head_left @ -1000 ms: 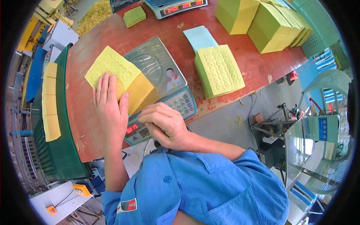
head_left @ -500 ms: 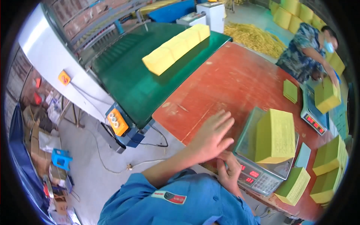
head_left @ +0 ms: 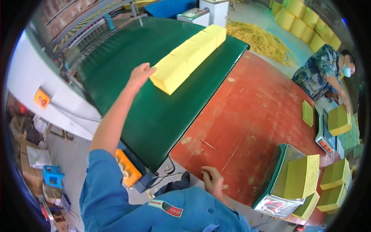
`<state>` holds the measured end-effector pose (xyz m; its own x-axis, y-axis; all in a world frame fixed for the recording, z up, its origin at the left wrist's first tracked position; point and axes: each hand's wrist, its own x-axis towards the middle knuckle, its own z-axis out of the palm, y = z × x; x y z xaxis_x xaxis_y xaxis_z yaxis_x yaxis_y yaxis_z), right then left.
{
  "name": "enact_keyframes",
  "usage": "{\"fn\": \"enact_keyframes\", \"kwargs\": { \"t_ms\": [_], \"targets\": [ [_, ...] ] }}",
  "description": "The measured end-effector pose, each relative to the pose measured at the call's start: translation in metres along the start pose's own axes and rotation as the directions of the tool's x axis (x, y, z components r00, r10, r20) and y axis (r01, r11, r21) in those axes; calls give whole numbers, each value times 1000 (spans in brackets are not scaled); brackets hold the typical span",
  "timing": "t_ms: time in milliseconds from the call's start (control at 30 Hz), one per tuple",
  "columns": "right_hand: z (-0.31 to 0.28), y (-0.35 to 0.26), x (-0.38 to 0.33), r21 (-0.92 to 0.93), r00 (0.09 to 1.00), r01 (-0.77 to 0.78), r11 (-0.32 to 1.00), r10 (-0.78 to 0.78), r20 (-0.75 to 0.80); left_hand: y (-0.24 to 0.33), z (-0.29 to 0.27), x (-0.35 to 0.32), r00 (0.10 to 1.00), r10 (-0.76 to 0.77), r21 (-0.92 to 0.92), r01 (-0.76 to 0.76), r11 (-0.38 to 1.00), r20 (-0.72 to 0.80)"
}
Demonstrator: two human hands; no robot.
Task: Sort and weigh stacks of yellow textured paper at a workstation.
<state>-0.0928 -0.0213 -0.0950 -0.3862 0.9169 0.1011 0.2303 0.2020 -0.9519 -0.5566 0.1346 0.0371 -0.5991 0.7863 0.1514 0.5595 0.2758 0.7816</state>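
Observation:
My left hand (head_left: 141,76) reaches over the green conveyor belt (head_left: 154,123) to the near left end of a row of yellow paper blocks (head_left: 185,62). Its fingertips are at the end block's corner, loosely bent and apart; whether they touch is hard to tell. At the near edge of the red table (head_left: 247,112), my right hand (head_left: 213,181) is loosely curled with nothing visible in it. To the right of that hand, a scale (head_left: 266,189) carries a yellow-green paper block (head_left: 303,177).
An orange button box (head_left: 127,168) is fixed at the belt's near corner. Across the table, a co-worker (head_left: 320,73) handles a paper block (head_left: 339,120) on a second scale (head_left: 324,141). More blocks (head_left: 334,174) stand at the right. Yellow scraps (head_left: 259,40) lie on the floor.
My left hand has moved from beside the scale, up and left to the row of blocks. My right hand has left the scale's front and moved left. The view has shifted.

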Motion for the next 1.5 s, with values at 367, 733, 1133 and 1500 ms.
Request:
{"fn": "enact_keyframes", "kwargs": {
  "t_ms": [367,733,1133,1500],
  "targets": [
    [4,4,1,-213,952,298,930,-307,-8,-83,23,101,678,-180,-319,542,777,713],
    [-45,-26,2,-61,892,359,931,-362,-271,105,156,-71,186,117,-124,27,992,976],
    [-178,-27,-20,-539,999,-21,842,2,-36,211,210,-308,383,534,-51,-776,629,753],
    [-188,-30,-46,-576,989,-47,816,118,87,89,187,-524,759,-283,-624,646,440,586]
  ]
}}
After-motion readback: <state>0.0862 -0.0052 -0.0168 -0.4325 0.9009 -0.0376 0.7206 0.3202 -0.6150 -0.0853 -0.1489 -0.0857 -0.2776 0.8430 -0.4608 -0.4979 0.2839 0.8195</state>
